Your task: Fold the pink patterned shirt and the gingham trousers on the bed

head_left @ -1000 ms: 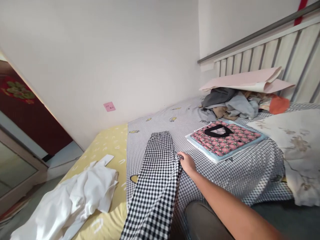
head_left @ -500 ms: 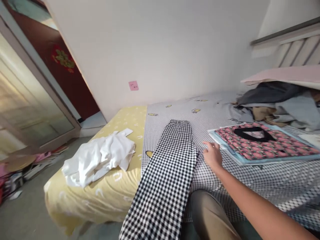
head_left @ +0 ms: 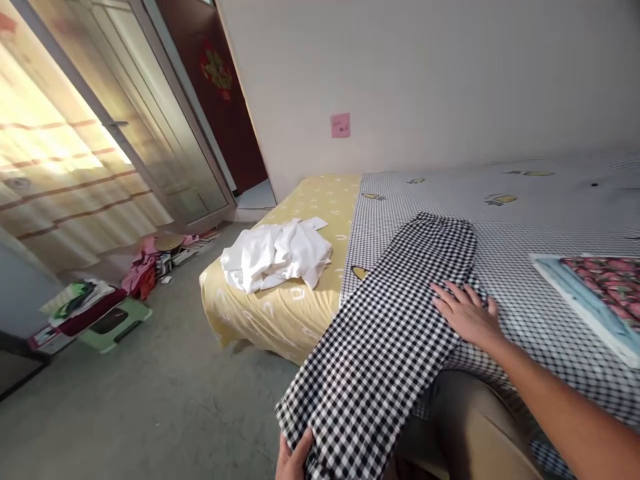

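Black-and-white checked trousers (head_left: 380,320) lie lengthwise over the bed, their waistband toward the wall and the leg ends hanging past the bed's front edge. At the bottom of the view my left hand (head_left: 293,459) grips the hem end, thumb on top and fingers partly hidden under the cloth. My right hand (head_left: 467,312) rests flat on the right side of the trousers, fingers spread. Beneath them is a bed sheet (head_left: 520,233) in a finer check with yellow pineapple prints.
A crumpled white garment (head_left: 275,257) lies on the yellow sheet (head_left: 330,193) at left. Folded clothes with a red floral top (head_left: 613,280) are at the right. On the floor stand a green stool (head_left: 113,327) bearing clothes and a pink pile (head_left: 143,267). My knee (head_left: 475,413) is against the bed.
My view has swung left. My right hand has come down flat onto the trousers, and my left hand has come into view holding the hem end, which is now raised and shifted.
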Tool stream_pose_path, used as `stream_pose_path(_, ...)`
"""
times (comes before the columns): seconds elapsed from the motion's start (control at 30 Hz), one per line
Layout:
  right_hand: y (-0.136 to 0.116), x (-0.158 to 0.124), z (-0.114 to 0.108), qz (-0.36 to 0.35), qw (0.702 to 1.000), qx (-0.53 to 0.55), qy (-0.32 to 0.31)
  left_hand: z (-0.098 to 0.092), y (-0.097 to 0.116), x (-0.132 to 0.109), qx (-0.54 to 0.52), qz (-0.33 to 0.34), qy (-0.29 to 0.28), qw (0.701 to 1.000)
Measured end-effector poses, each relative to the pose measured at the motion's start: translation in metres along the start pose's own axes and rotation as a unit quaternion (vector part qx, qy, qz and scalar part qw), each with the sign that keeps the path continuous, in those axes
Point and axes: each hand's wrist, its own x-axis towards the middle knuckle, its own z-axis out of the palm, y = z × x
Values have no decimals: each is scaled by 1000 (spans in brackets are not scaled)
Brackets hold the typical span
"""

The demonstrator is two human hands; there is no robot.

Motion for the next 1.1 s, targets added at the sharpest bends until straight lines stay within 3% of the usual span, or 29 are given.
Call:
stream_pose_path(0.1,-4,-3,-8,3,1000,-5,-2,4,9,3,-71,-41,-48,995)
stream_pose_path(0.17,-21,-14,-19,-12,999,-10,31,10,12,0,-127,-54,-60,989)
stream_pose_path(0.27,-67,-54,-38,-142,983,59,100,20,14,-9,-173,-54,-64,981)
stream_pose_path(0.3,-85,-74,-44,-205,968,119,82,24,14,-12,-181,-48,-72,980)
stream_pose_path(0.37,-118,-118,-53,-294,916,270,-37,31,15,-20,-197,-21,-100,975)
stream_pose_path(0.47,-151,-180,-58,-326,792,426,-292,39,18,-29,-223,28,-138,965)
stream_pose_path(0.53,-162,-209,-54,-259,743,480,-388,43,20,-33,-233,42,-177,955)
stream_pose_path(0.6,-165,-222,-47,-154,696,555,-428,47,19,-36,-234,45,-240,941)
stream_pose_path(0.7,-163,-218,-40,28,567,704,-427,57,12,-36,-227,45,-312,921)
stream_pose_path(0.77,-160,-209,-37,126,483,763,-411,67,5,-36,-226,43,-316,920)
stream_pose_path(0.8,-158,-205,-36,167,459,775,-402,72,1,-35,-225,42,-308,923)
stream_pose_path(0.9,-150,-200,-33,234,447,775,-380,86,-10,-32,-214,41,-267,939)
stream_pose_path(1.1,-146,-213,-26,292,531,727,-323,85,-13,-24,-165,64,-242,954)
